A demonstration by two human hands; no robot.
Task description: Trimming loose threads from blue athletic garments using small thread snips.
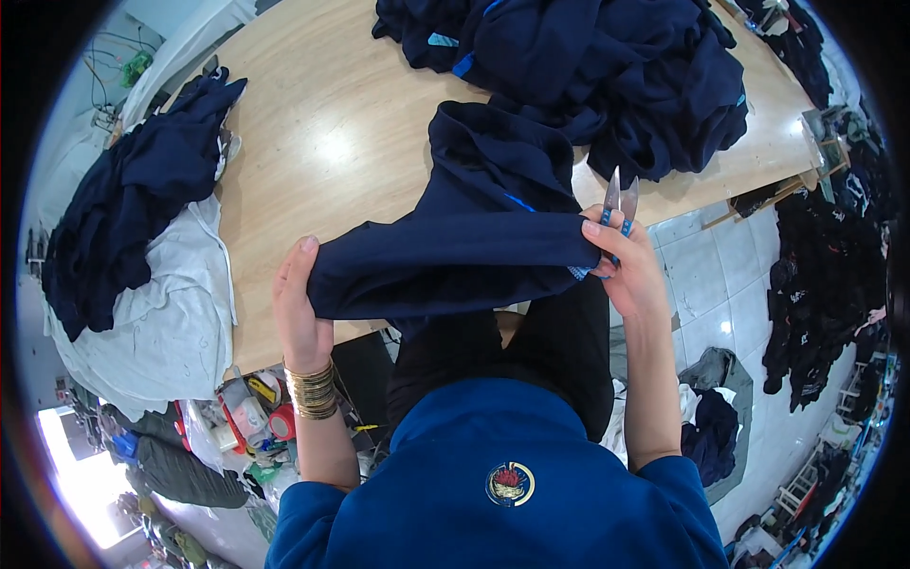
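Observation:
A navy garment [455, 242] is stretched sideways between my hands in front of my body, its edge band pulled into a long loop. My left hand [305, 299] holds the loop's left end, thumb up and fingers mostly hidden by the cloth. At the other end, my right hand [626, 266] pinches the cloth, with a small light-blue patterned patch beside the fingers. The same hand also grips thread snips [621, 201] with blue handles, blades pointing away from me. The rest of the garment lies on the wooden table [322, 142], with a bright blue strip on it.
A large heap of navy garments [588, 66] covers the table's far right. More navy clothing [142, 199] lies on white cloth [171, 313] at the left. Below the left edge sit bags and small items [251, 417]. Dark clothes [820, 294] lie on the tiled floor at right.

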